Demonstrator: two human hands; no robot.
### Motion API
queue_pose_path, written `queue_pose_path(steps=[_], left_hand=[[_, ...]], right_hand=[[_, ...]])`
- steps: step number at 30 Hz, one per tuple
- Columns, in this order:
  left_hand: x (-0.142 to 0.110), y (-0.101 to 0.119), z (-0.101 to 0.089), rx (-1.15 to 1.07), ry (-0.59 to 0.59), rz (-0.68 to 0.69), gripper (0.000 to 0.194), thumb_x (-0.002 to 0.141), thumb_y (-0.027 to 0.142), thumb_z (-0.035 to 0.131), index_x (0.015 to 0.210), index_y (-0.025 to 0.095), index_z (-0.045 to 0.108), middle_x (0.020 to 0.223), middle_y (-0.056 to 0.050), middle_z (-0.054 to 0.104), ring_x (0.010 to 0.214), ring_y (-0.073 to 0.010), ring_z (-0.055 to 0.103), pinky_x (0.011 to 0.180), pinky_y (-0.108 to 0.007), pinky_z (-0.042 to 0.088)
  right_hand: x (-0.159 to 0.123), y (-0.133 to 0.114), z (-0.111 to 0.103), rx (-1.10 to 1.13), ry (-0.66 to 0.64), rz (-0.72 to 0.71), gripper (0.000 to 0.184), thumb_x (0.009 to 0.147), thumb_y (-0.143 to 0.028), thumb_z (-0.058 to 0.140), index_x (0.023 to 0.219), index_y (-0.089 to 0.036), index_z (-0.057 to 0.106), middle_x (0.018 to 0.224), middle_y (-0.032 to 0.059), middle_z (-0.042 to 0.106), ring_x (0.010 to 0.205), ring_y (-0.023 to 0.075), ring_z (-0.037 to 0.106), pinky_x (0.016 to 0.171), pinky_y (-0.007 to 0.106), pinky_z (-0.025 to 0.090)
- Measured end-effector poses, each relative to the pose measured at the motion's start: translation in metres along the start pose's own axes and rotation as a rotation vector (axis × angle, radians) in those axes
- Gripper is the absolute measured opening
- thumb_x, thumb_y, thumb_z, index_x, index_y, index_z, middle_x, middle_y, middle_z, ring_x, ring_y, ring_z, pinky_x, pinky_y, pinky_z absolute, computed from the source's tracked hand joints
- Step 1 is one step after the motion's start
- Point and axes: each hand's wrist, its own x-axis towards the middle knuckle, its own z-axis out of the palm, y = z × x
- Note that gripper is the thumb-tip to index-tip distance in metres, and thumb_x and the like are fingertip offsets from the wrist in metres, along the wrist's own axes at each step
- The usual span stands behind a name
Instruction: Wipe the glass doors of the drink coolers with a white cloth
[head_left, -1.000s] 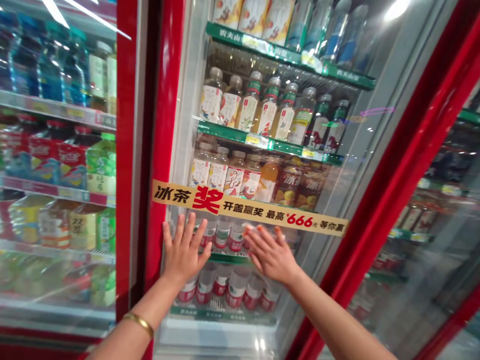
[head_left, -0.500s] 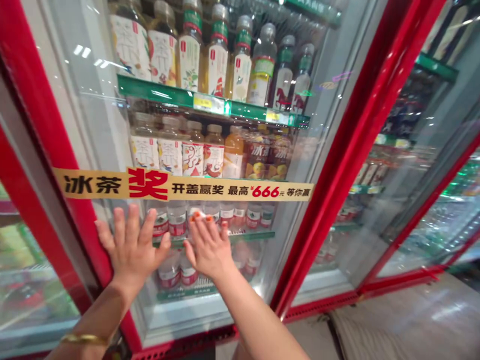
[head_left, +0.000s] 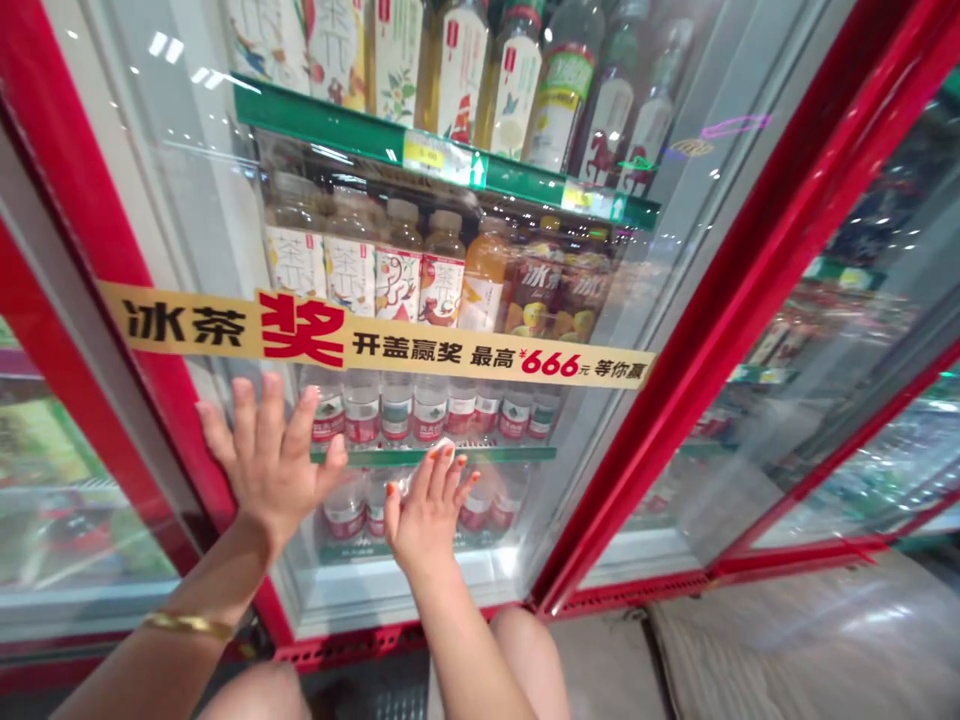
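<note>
Hands sit lower on the glass door (head_left: 187,200) than in the earlier frame, and the head view tips further down, so bare knees (head_left: 529,650) now show at the bottom edge. Single head view. Left hand (head_left: 266,455) is wide open, fingers spread, palm toward the glass, little finger over the red frame (head_left: 90,200). It grips nothing. Gold bangle (head_left: 187,625) on that wrist. Right hand (head_left: 427,515) is also open, fingers spread and slightly curled, holding nothing. Its orange-painted fingertips (head_left: 433,452) reach just under the green shelf strip (head_left: 431,454), and earlier they were above that strip. Right hand is near the left one, not touching it. Contact with the glass looks likely for both, but exact pressure cannot be told. Door is shut across the view, with its yellow banner (head_left: 375,335) running above both hands. Behind the glass, water bottles (head_left: 362,412) with red labels stand in a row just above the strip, more of them below it, and tea bottles (head_left: 349,275) stand on the shelf above. Next door (head_left: 750,300) with its red frame sits to the right, tiled floor (head_left: 600,660) below it.
</note>
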Motion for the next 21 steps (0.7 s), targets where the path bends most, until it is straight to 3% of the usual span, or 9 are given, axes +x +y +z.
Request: queue_pose_path(steps=[3, 7, 9, 11, 14, 16, 18, 21], left_hand=[[-0.002, -0.002, 0.001, 0.030, 0.011, 0.020, 0.085, 0.098, 0.035, 0.074, 0.173, 0.026, 0.036, 0.189, -0.008, 0.018, 0.176, -0.0406, 0.015, 0.145, -0.072, 0.003], [-0.005, -0.006, 0.005, 0.031, 0.002, -0.009, 0.080, 0.098, 0.033, 0.071, 0.171, 0.025, 0.039, 0.189, -0.007, 0.019, 0.177, -0.0377, 0.013, 0.145, -0.069, 0.004], [-0.002, -0.006, 0.005, 0.000, -0.001, -0.058, 0.075, 0.098, 0.033, 0.070, 0.168, 0.026, 0.045, 0.188, -0.005, 0.024, 0.177, -0.0339, 0.014, 0.146, -0.066, 0.005], [0.003, 0.003, -0.002, -0.039, -0.010, -0.118, 0.070, 0.099, 0.034, 0.071, 0.165, 0.027, 0.050, 0.186, -0.006, 0.031, 0.177, -0.0317, 0.018, 0.146, -0.064, 0.004], [0.010, 0.042, -0.031, -0.158, -0.083, -0.290, 0.058, 0.104, 0.035, 0.064, 0.160, 0.027, 0.057, 0.181, -0.009, 0.041, 0.174, -0.0300, 0.028, 0.147, -0.061, 0.016], [0.008, 0.084, -0.061, -0.379, -0.181, -0.496, 0.050, 0.107, 0.038, 0.058, 0.157, 0.030, 0.061, 0.173, -0.007, 0.053, 0.166, -0.0268, 0.044, 0.142, -0.053, 0.035], [-0.002, 0.129, -0.089, -0.644, -0.322, -0.708, 0.055, 0.108, 0.046, 0.057, 0.161, 0.033, 0.057, 0.170, -0.006, 0.057, 0.159, -0.0254, 0.054, 0.138, -0.048, 0.043], [-0.021, 0.182, -0.115, -0.966, -0.551, -0.935, 0.080, 0.103, 0.058, 0.066, 0.174, 0.039, 0.035, 0.184, -0.002, 0.034, 0.172, -0.0277, 0.032, 0.144, -0.047, 0.029]], right_hand=[[0.003, 0.022, -0.011, -0.012, -0.087, -0.032, 0.079, 0.105, -0.031, 0.057, 0.179, -0.022, 0.031, 0.180, 0.0209, 0.037, 0.175, 0.0432, 0.002, 0.127, 0.094, 0.013], [0.015, 0.063, -0.055, 0.095, 0.057, 0.170, 0.074, 0.113, -0.033, 0.034, 0.182, -0.022, 0.012, 0.186, 0.0203, 0.022, 0.175, 0.0406, -0.005, 0.123, 0.096, 0.017], [0.015, 0.059, -0.079, 0.261, 0.110, 0.283, 0.070, 0.115, -0.035, 0.022, 0.183, -0.024, 0.007, 0.188, 0.0175, 0.019, 0.177, 0.0359, 0.001, 0.129, 0.089, 0.024], [0.011, 0.040, -0.100, 0.495, 0.088, 0.378, 0.068, 0.116, -0.035, 0.011, 0.183, -0.025, 0.002, 0.186, 0.0155, 0.028, 0.176, 0.0296, 0.020, 0.133, 0.074, 0.036], [0.005, 0.003, -0.127, 0.935, -0.057, 0.515, 0.068, 0.116, -0.035, 0.002, 0.182, -0.021, -0.002, 0.179, 0.0158, 0.045, 0.163, 0.0237, 0.049, 0.128, 0.056, 0.052], [0.005, -0.017, -0.144, 1.195, -0.174, 0.625, 0.069, 0.117, -0.044, 0.006, 0.182, -0.022, 0.006, 0.178, 0.0139, 0.046, 0.159, 0.0240, 0.056, 0.126, 0.054, 0.054], [0.007, -0.032, -0.161, 1.418, -0.218, 0.781, 0.072, 0.116, -0.059, 0.021, 0.181, -0.028, 0.020, 0.181, 0.0085, 0.043, 0.161, 0.0248, 0.053, 0.132, 0.055, 0.048], [0.006, -0.052, -0.182, 1.684, -0.234, 0.959, 0.077, 0.107, -0.076, 0.048, 0.173, -0.037, 0.045, 0.182, -0.0012, 0.040, 0.170, 0.0235, 0.039, 0.143, 0.051, 0.027]])
